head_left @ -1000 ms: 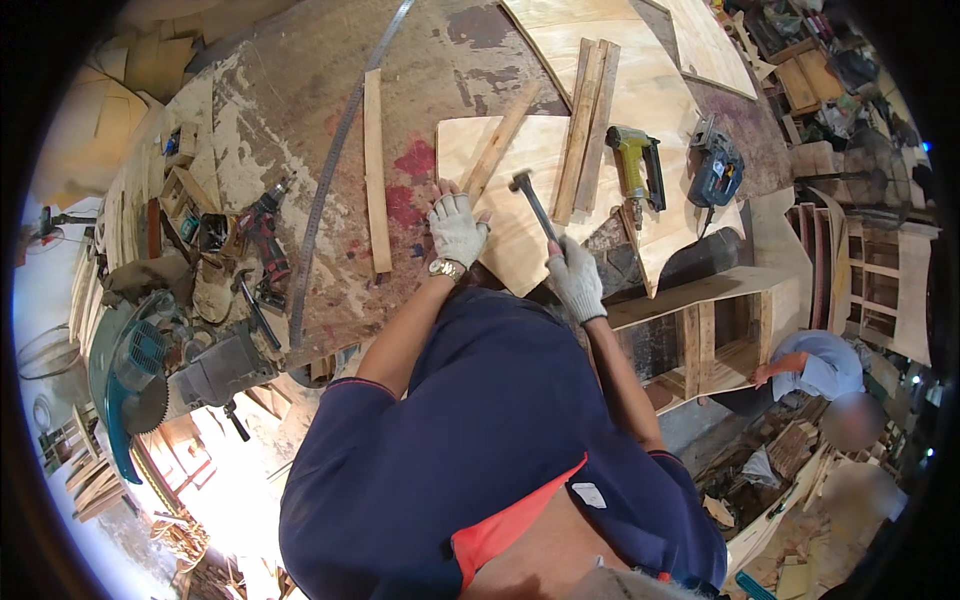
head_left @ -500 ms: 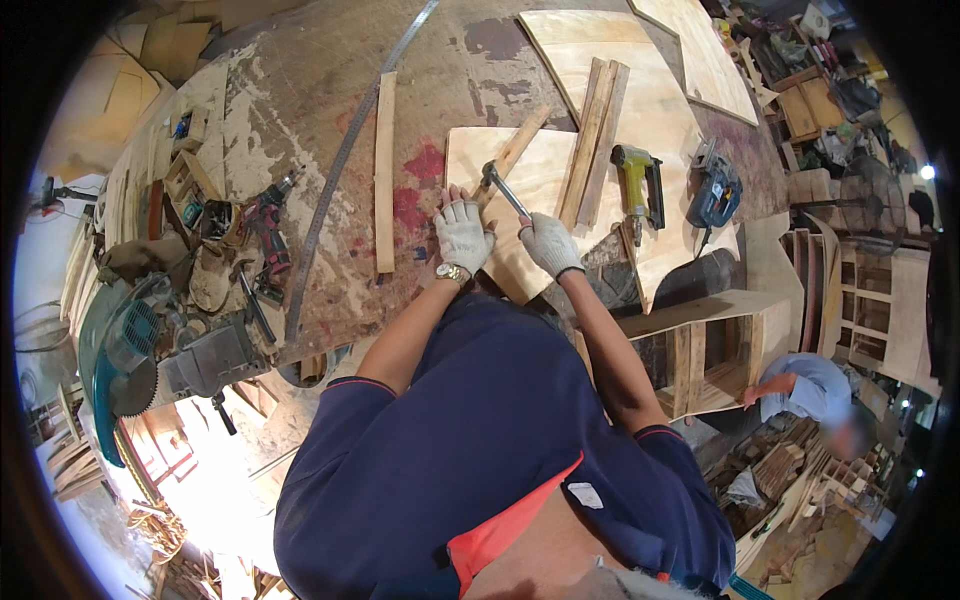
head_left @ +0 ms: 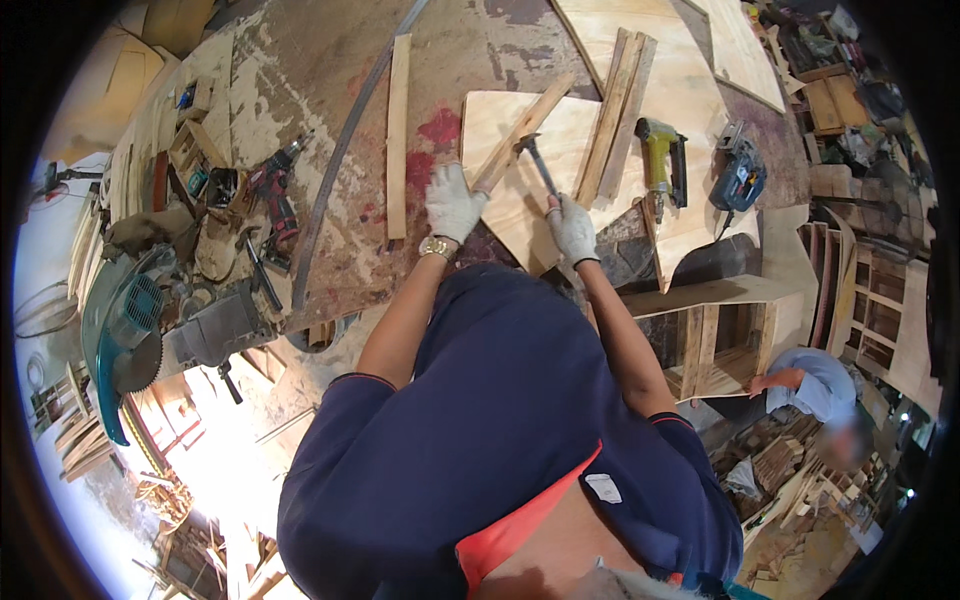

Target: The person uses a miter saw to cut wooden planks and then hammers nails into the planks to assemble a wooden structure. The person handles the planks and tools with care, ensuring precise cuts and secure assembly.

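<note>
My left hand [head_left: 456,204], in a whitish work glove with a metal watch at the wrist, lies flat with its fingers stretched out. Its thumb side is at the lower end of a narrow wooden strip [head_left: 522,132], which lies slantwise across a pale plywood panel [head_left: 490,112]. In my gloved right hand [head_left: 573,230] is the handle of a hammer [head_left: 541,165]. The hammer's dark head is over or against the strip's right edge; contact cannot be made out. A pair of longer wooden strips [head_left: 614,115] lies just right of the hammer.
A yellow-green nail gun [head_left: 657,160] and a blue jigsaw [head_left: 738,180] lie at right. Left are a wooden slat [head_left: 399,135], a long metal ruler [head_left: 345,145], a red-black drill [head_left: 277,200] and a teal circular saw [head_left: 135,315]. Another person [head_left: 812,385] is beside a wooden frame [head_left: 715,335] at lower right.
The whole view has shifted. My left hand has moved left, its fingers away from the strip's side. The hammer head has moved slightly right, and my right hand still grips the handle.
</note>
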### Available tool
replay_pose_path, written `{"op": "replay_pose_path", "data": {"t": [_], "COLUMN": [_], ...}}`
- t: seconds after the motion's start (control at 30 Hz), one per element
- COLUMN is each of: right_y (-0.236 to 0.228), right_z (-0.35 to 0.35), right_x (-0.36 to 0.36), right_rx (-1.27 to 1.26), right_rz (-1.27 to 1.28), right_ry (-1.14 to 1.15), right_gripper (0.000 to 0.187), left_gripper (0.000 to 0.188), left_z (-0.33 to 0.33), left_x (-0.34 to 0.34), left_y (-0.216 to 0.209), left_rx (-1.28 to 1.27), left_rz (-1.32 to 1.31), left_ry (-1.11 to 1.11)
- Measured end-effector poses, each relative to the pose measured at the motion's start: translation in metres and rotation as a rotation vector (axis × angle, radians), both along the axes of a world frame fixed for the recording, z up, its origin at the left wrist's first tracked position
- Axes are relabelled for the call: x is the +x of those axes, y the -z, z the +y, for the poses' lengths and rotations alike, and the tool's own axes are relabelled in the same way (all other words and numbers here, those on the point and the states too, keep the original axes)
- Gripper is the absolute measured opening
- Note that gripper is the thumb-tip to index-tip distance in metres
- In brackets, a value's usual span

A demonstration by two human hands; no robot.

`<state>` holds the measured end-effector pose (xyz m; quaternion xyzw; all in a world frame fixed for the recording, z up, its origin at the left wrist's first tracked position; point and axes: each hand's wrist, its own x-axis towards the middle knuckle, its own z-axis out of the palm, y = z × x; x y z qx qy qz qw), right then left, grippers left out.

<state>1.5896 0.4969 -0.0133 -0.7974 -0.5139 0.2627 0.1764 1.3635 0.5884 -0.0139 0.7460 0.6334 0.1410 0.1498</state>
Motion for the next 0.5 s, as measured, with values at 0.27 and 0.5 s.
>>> {"op": "replay_pose_path", "data": {"t": [0.27,0.5], "right_y": [0.005,0.006], "right_z": [-0.012,-0.015], "right_x": [0.003,0.004], "right_rx": [0.119,0.079], "right_rz": [0.066,0.077], "right_ry": [0.051,0.049], "right_gripper": [0.041,0.039], "left_gripper": [0.034,0.071], "left_z": [-0.03,-0.045], "left_x": [-0.041,-0.037], "left_y": [-0.031,-0.023], "left_rx": [-0.259,-0.038], "left_rz": [-0.162,-0.136], "left_ry": [0.051,0.066]}}
